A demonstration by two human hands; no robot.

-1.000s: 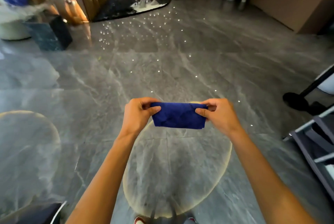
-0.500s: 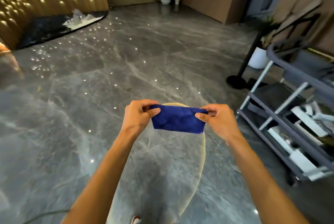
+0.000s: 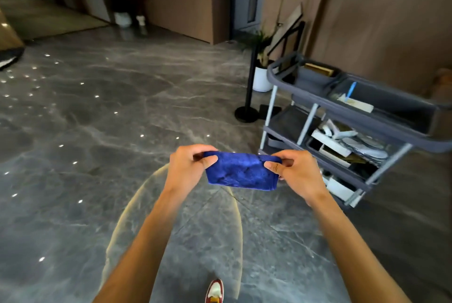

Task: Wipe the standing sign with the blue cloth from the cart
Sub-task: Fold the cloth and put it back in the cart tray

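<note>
blue cloth (image 3: pixel 241 172) | folded, held mid-air | standing sign (image 3: pixel 286 31) beyond, tilted

A deep blue cloth (image 3: pixel 241 171), a grey cart (image 3: pixel 362 106), and a grey marble-veined floor (image 3: pixel 110 131) with white streaks.

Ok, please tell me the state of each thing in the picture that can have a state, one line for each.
blue cloth: folded, held in the air between both hands.
left hand: pinches the cloth's left end.
right hand: pinches the cloth's right end.
cart: standing on the floor at the right, shelves loaded.
standing sign: upright behind the cart, untouched.
potted plant: upright beside the sign's pole.
</note>
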